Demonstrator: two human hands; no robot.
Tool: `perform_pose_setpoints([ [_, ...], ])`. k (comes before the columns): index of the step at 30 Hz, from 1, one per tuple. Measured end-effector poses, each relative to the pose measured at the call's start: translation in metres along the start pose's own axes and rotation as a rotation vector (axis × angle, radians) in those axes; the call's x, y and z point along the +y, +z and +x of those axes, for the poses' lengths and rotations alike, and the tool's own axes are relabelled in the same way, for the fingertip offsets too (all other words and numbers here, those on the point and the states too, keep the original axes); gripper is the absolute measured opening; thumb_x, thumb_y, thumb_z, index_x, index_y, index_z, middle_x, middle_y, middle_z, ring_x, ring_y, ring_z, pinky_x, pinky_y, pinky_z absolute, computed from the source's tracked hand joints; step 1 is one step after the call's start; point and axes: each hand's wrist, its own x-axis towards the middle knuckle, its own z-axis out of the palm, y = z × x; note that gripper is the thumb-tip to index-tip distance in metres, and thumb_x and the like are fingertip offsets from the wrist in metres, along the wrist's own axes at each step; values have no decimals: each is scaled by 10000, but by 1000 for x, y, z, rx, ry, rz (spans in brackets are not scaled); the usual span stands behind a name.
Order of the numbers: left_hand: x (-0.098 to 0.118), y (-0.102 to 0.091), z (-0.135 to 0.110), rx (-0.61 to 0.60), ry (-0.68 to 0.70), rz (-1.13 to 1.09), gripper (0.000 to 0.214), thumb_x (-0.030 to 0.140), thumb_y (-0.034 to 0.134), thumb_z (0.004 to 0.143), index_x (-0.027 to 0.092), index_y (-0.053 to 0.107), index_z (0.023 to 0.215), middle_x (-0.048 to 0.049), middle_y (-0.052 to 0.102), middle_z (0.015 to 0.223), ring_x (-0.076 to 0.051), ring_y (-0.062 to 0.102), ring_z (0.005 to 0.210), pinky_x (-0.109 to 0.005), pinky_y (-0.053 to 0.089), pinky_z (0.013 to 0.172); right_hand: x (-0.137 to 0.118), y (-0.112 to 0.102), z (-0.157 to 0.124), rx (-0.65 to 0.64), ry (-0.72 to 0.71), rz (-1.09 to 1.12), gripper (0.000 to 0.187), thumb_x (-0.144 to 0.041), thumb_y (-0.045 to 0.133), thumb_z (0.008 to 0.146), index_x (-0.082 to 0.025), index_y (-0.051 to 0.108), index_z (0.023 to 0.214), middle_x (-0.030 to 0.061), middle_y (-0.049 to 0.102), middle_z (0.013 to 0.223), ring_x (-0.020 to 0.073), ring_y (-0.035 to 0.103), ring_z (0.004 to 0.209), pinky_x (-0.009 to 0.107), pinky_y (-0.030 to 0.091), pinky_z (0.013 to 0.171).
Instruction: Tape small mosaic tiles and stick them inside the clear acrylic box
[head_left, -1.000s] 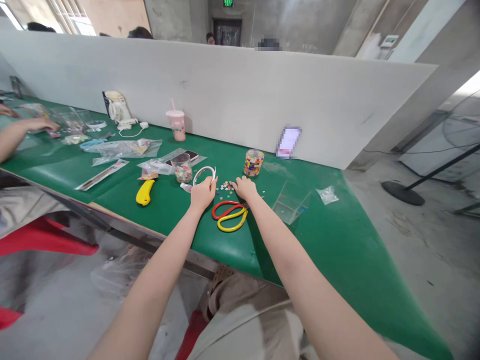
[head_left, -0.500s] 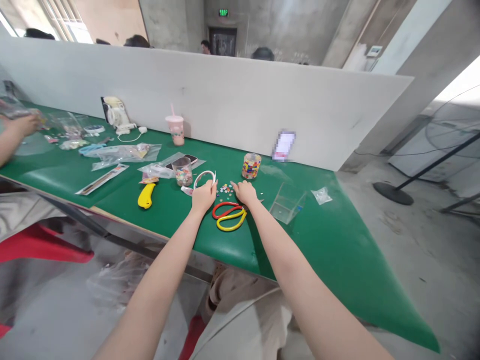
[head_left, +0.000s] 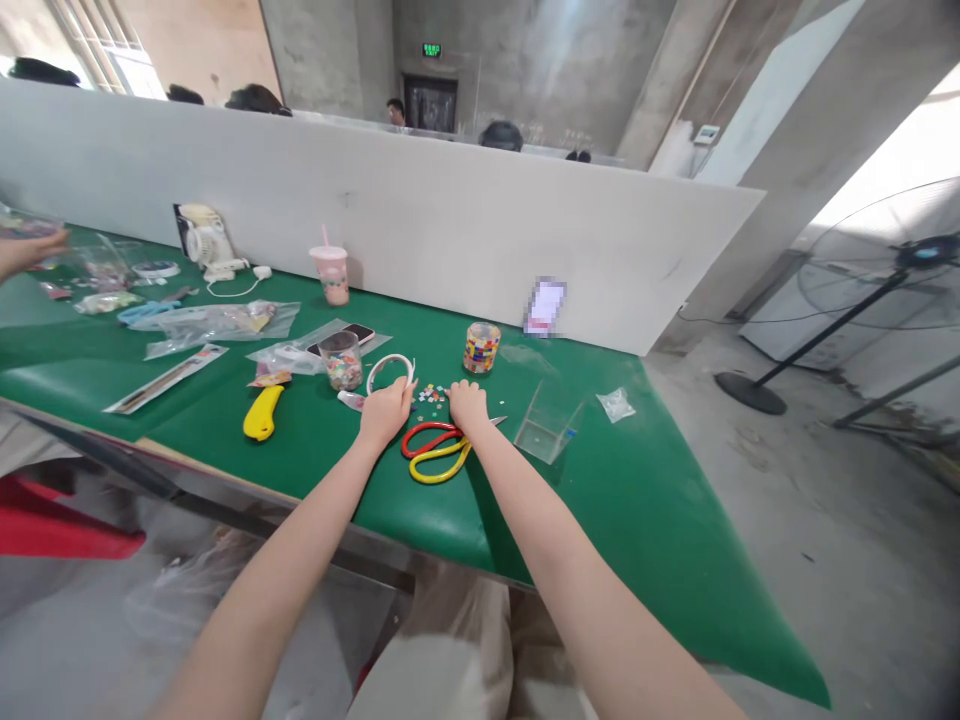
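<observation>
My left hand (head_left: 386, 412) is closed around the near edge of a white roll of tape (head_left: 391, 362) standing on the table. A small scatter of colourful mosaic tiles (head_left: 430, 394) lies between the two hands. Beside the tiles, my right hand (head_left: 468, 404) reaches down with bent fingers pressed together; whatever they pinch is hidden. Under and beside my right wrist are scissors with a red and a yellow handle (head_left: 439, 452). A clear cup covered with coloured tiles (head_left: 481, 349) stands just beyond. Left of the tape is a clear cup of loose pieces (head_left: 341, 362).
A yellow cutter (head_left: 263, 413) lies to the left, near plastic bags (head_left: 217, 325). A pink cup with a straw (head_left: 331, 274) and a small white fan (head_left: 207, 245) stand by the partition. A clear box (head_left: 550, 425) sits to the right. A co-worker's hand (head_left: 34, 250) shows far left.
The whole view has swung to the right, so the table's things sit further left in the picture. Both hands keep nearly the same places by the tape and the tiles.
</observation>
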Motion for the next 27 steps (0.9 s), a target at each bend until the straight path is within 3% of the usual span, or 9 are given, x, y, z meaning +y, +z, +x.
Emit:
perform_pose_setpoints([
  [4,-5,2,0,23,-21,-22,328,369,636,1002,153,631,1250,-105,673,1215,-240,683,1043,-436,605,874,4,-4,4,10,-31,75,352,-374,644,993,-176,614,1283,103,639,1297,240,666,1107,455,592,933],
  [8,-8,3,0,54,-68,-35,322,369,635,1003,151,634,1240,-102,678,1200,-234,687,1027,-429,607,864,3,-24,-7,82,-116,208,348,-375,640,995,-175,615,1279,103,643,1288,237,669,1096,451,593,929],
  [12,-9,2,2,115,-127,-44,316,365,637,1002,151,636,1235,-96,678,1196,-227,687,1017,-425,607,863,14,-27,-66,140,-352,399,289,-380,619,1007,-176,640,1211,87,670,1209,210,677,1033,417,597,898],
  [16,-8,5,2,171,-188,-42,315,364,638,1001,154,635,1236,-93,675,1200,-222,686,1015,-425,605,869,46,6,-126,40,-597,601,260,-421,617,1006,-167,668,1033,32,692,959,126,651,759,293,588,704],
  [18,-8,6,0,178,-193,-40,312,366,637,1002,155,637,1232,-91,677,1194,-219,688,1007,-422,606,866,63,22,-135,27,-605,701,249,-404,614,1011,-161,665,1020,22,685,922,118,643,728,280,582,679],
  [21,-8,7,-6,182,-177,-35,306,368,636,1003,158,641,1225,-88,680,1187,-213,689,994,-412,608,858,79,37,-127,36,-495,834,225,-374,582,1033,-165,663,1056,25,689,939,114,646,725,275,587,678],
  [27,-9,7,-11,180,-83,-26,299,361,636,1003,163,642,1227,-91,675,1208,-216,685,1015,-422,604,878,81,40,-118,33,-377,989,231,-389,584,1029,-181,671,1079,44,701,1011,133,668,796,306,603,742],
])
